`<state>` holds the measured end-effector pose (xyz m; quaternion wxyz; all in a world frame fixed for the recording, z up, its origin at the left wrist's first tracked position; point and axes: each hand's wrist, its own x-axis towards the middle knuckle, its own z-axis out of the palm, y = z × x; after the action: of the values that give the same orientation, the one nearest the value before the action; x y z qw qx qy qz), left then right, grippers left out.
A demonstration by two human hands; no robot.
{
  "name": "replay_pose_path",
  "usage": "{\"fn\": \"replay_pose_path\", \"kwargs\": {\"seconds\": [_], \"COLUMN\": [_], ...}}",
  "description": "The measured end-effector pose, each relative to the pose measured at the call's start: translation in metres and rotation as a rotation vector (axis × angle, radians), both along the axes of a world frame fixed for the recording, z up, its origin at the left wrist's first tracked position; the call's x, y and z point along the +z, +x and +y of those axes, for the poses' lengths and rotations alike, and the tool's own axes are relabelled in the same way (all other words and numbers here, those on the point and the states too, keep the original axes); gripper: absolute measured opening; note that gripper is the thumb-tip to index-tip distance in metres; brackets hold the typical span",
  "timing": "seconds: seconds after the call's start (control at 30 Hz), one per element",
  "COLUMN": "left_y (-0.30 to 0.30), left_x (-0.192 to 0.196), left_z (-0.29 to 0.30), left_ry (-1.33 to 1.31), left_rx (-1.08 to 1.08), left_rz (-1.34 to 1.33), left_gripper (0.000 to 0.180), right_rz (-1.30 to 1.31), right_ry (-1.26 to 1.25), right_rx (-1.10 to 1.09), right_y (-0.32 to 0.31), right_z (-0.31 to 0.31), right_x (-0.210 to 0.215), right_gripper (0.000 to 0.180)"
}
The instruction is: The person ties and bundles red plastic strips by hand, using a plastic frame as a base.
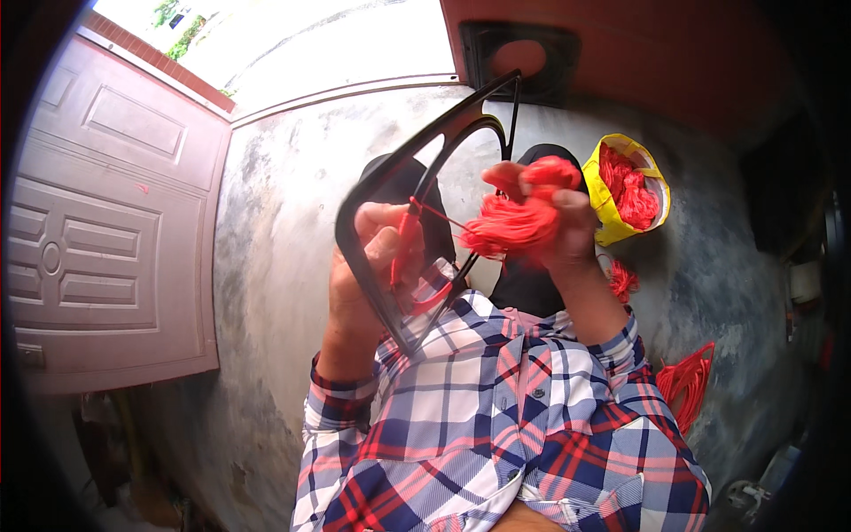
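Note:
Between my hands is a tilted black frame [347, 229] with rounded corners and a curved inner ring [434, 173]. Red cord [406, 241] is wound around part of that ring. My left hand [377, 244] is closed on the wound part, with its fingers pinched there. A thick bundle of red cord [510, 226] is gripped in my right hand [567, 226], partly smeared by motion. One strand stretches taut from the bundle to the ring. Clear and red material [430, 293] shows through the frame, its kind unclear.
A yellow bag [605, 208] holding red cord [631, 191] stands right of my knees. Beside it lies a small red tuft [623, 282]; nearer me is a red hank [684, 386]. A black square piece with a round hole [567, 66] is ahead, a panelled door [124, 222] left.

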<state>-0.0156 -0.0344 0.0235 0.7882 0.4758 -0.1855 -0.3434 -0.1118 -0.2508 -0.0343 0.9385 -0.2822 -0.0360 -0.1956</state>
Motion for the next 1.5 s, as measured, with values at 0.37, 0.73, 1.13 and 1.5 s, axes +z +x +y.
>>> {"fn": "replay_pose_path", "kwargs": {"seconds": [0.37,0.73,1.13,1.5], "left_y": [0.037,-0.003,-0.009,-0.014], "left_x": [-0.016,0.005,0.006,0.01], "left_z": [0.025,-0.009,-0.019,-0.009], "left_ry": [-0.132,-0.325,-0.45,-0.034], "left_rx": [0.007,-0.143,-0.392,-0.082], "left_rz": [-0.016,0.146,0.409,0.027], "left_gripper": [0.031,0.047,0.051,0.045], "right_rz": [-0.219,0.233,0.088,0.023], "right_ry": [0.207,-0.695,0.265,-0.151], "right_rx": [0.2,0.294,0.474,-0.004], "right_y": [-0.013,0.014,0.016,0.022], "right_z": [-0.019,0.022,0.034,0.0], "right_x": [0.008,0.082,0.021,-0.056], "right_gripper": [0.049,0.056,0.055,0.036]}}
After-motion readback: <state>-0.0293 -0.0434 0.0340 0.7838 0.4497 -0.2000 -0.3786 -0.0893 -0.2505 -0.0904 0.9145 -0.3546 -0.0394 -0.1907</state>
